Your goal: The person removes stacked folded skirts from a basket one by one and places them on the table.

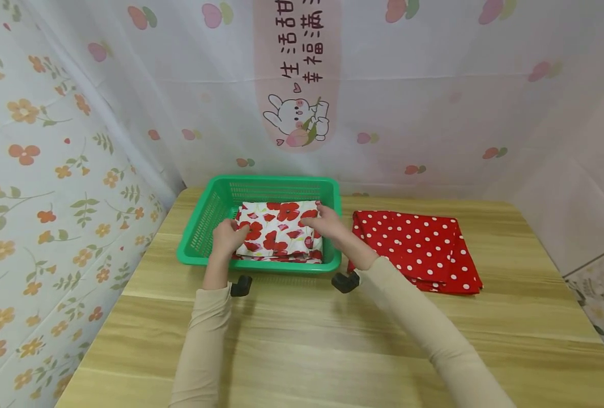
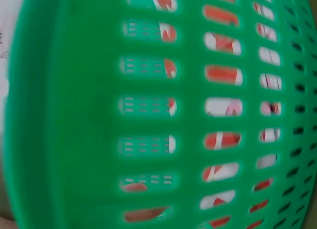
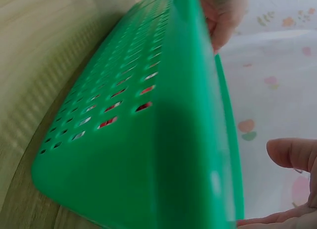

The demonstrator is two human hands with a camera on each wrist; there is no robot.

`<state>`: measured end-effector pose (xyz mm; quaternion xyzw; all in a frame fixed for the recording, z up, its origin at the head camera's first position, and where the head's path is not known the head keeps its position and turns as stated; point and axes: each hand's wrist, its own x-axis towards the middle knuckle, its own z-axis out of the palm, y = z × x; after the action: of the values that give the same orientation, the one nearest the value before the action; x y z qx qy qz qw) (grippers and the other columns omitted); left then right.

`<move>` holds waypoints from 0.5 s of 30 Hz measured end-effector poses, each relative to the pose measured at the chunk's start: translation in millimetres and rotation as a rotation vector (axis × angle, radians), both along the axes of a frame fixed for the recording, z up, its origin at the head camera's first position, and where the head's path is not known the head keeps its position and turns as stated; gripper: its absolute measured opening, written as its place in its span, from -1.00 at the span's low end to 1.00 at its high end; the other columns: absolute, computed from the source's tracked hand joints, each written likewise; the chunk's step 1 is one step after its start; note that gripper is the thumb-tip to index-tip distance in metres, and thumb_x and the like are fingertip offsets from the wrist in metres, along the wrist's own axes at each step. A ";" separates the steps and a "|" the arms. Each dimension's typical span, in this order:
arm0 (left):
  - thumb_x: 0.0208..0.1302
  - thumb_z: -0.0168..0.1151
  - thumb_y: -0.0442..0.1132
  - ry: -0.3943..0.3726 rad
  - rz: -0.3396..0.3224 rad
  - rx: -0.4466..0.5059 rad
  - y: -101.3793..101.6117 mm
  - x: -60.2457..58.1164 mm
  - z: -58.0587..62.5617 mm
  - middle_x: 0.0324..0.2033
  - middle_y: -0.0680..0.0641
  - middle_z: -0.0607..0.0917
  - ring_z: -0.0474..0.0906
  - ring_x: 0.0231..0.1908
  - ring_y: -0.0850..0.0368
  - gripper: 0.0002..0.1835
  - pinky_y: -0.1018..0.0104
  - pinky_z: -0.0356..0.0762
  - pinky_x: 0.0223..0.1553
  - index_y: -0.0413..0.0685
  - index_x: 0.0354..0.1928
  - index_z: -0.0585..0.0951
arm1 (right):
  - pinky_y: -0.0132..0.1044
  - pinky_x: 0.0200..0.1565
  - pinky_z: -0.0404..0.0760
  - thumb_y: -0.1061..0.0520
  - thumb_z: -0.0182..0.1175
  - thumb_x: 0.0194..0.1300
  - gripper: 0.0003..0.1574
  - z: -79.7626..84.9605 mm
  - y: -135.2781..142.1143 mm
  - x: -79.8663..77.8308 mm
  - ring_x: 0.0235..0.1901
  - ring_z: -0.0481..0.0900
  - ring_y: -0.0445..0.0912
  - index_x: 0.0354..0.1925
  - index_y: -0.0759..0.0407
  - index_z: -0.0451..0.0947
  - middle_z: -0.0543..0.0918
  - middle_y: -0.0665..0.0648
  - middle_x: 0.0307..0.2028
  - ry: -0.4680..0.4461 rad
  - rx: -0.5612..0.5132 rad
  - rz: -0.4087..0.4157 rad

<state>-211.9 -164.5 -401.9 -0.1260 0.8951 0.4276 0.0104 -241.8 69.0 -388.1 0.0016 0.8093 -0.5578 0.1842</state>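
In the head view, a folded white cloth with red flowers (image 1: 281,229) lies inside a green plastic basket (image 1: 192,259), over more flowered fabric. My left hand (image 1: 226,241) reaches over the near left rim, its thumb at the cloth's left edge. My right hand (image 1: 332,224) is at the cloth's right edge, fingers near its far corner. The right wrist view shows the right hand (image 3: 297,199) with thumb and fingers spread apart. Through the basket's slots, the left wrist view gives bits of the cloth (image 2: 223,108) and of the left hand (image 2: 144,214).
A folded red cloth with white dots (image 1: 419,249) lies right of the basket on the wooden table (image 1: 292,340). A patterned curtain (image 1: 434,113) hangs behind, and a flowered one (image 1: 52,226) on the left. Black wrist cameras (image 1: 345,281) sit close to the basket's near side.
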 end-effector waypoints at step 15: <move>0.32 -0.04 -0.07 -0.273 -0.053 -0.127 -24.5 -15.7 -10.1 0.14 -0.46 0.37 0.32 0.11 -0.25 -0.37 0.00 0.33 0.15 -0.58 0.16 0.28 | -0.01 0.32 0.09 0.06 0.17 0.23 0.04 -10.1 -10.7 -11.8 0.35 0.02 0.14 0.41 0.41 -0.18 -0.04 0.31 0.41 -0.135 0.049 -0.010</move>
<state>-227.6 -189.0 -412.0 -0.1598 0.9135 0.3487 0.1354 -253.6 58.3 -398.2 0.0477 0.8086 -0.5372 0.2353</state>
